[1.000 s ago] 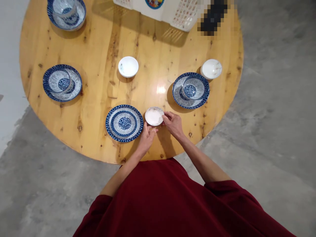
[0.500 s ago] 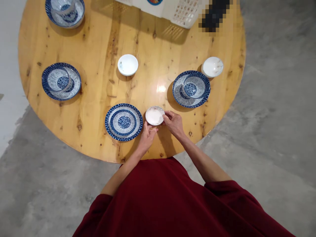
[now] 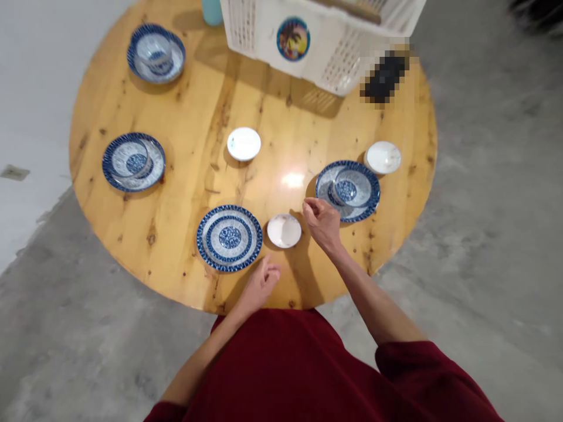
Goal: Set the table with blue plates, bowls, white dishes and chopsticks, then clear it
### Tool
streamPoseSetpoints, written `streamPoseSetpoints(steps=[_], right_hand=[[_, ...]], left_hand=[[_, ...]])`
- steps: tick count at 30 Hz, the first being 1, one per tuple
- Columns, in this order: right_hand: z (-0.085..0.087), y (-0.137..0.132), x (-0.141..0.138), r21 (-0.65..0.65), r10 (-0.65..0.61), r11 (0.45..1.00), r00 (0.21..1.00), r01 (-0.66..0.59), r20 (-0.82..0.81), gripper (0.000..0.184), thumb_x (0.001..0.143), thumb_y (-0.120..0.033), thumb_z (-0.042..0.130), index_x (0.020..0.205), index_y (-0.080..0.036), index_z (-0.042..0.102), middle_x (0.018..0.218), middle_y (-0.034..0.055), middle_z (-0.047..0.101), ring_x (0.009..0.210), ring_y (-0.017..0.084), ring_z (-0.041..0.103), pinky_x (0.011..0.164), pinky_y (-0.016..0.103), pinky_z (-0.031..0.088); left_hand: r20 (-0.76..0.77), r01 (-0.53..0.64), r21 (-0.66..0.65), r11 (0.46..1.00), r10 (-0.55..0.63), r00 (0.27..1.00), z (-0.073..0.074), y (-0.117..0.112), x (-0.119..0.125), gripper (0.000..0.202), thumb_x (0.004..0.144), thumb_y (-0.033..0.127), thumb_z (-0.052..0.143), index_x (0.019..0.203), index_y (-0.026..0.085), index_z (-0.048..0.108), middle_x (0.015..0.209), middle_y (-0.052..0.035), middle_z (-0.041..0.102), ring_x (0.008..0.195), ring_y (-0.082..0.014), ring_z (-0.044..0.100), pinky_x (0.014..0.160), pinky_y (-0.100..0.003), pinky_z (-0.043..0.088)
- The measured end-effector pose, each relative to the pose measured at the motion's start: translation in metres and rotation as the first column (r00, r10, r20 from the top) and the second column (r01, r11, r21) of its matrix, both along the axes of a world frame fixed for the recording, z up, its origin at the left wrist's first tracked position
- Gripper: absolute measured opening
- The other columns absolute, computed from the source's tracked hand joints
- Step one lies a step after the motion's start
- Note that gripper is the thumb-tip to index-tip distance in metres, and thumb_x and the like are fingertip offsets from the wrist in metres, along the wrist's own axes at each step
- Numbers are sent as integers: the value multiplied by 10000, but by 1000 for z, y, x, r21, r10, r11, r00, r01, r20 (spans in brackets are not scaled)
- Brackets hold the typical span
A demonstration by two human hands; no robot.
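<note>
Porcelain, seemingly: judged white dish [image 3: 284,230] lower centre light, brittle, best pinched by rim; saw left hand [image 3: 260,282], right hand [image 3: 322,223] loosely curled, empty

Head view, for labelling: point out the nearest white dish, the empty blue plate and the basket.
Nearest white dish [image 3: 284,230], head view, its centre.
Empty blue plate [image 3: 229,237], head view, middle medallion.
Basket [image 3: 264,32], head view, front wall.

Small white dish [image 3: 284,230] upright on table, beside patterned plate [image 3: 229,237]

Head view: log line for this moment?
small white dish: on wooden table, beside blue-patterned plate | left hand: empty, near table edge | right hand: empty, right of dish
</note>
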State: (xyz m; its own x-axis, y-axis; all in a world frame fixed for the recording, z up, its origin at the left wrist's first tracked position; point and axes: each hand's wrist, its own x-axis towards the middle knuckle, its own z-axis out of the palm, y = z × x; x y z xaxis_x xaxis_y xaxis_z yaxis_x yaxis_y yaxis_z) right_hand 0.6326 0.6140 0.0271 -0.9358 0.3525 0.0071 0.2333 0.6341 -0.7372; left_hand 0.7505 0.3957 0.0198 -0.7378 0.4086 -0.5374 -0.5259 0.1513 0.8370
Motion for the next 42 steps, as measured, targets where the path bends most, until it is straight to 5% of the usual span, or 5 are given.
streamPoseSetpoints(steps=[9,14,26,31,42], right_hand=[[-7,-57,-153,-404,46,914,987,21,156,191,864,-307,590,903,-141,676,775,57,696,557,156,645,559,277,535],[-13,-87,-174,-559,-28,811,965,175,261,154,899,-244,580,770,-161,594,668,26,633,519,126,595,524,260,529],[15,-27,27,-287,-141,945,987,158,80,343,786,-435,664,986,-163,725,811,69,743,607,179,670,627,342,591],[16,-36,116,-339,-220,903,962,263,160,453,768,-514,694,1046,-157,718,843,86,749,625,174,671,619,318,579],[1,-86,172,-554,-64,815,977,168,201,523,685,-605,707,973,-170,731,757,67,739,554,187,634,546,322,530]], left_hand=[[-65,-42,-91,995,36,997,17,-27,12,444,942,393,475,1292,145,587,1160,-136,705,1021,-216,688,919,-348,538],[-77,-148,-112,983,140,987,19,-40,17,426,943,390,468,1266,150,607,1134,-126,706,1037,-215,681,940,-345,533],[-155,-98,-120,988,79,985,28,-97,31,385,913,364,481,1189,169,666,1065,-93,741,902,-205,694,827,-318,533],[-174,-98,-151,984,71,982,23,-117,40,404,896,378,503,1190,156,667,1068,-108,741,933,-221,700,868,-347,540],[-154,-379,-199,903,354,923,17,-118,97,506,875,509,578,1203,132,659,1081,-134,737,999,-241,695,944,-384,549]])
